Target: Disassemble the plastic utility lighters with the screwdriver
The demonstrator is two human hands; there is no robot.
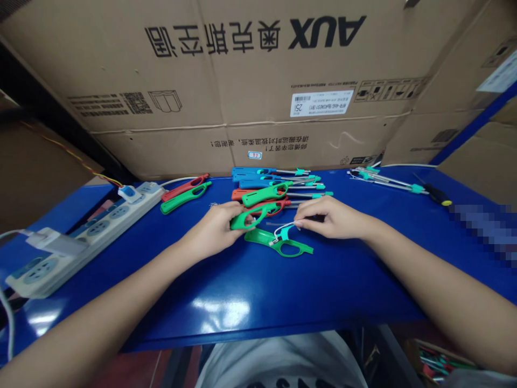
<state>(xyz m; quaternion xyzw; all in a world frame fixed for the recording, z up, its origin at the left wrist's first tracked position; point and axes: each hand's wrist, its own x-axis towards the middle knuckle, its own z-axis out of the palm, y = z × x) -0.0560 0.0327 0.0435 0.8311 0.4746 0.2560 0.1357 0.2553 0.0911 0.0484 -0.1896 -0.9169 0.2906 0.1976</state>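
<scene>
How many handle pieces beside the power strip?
2: red handle piece at back, green handle piece in front, right of the power strip; any beneath would be hidden.

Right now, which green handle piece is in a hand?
The green piece pinched in the left hand; the other green pieces lie unheld.

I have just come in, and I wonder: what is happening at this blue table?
A person is working with bare hands on lighter-like parts. The left hand holds a green handle piece. The right hand pinches a thin white wire near a small teal part. Below them, another green shell lies on the table. Behind are coloured handles with metal rods; loose rods and a screwdriver lie to the right.
</scene>
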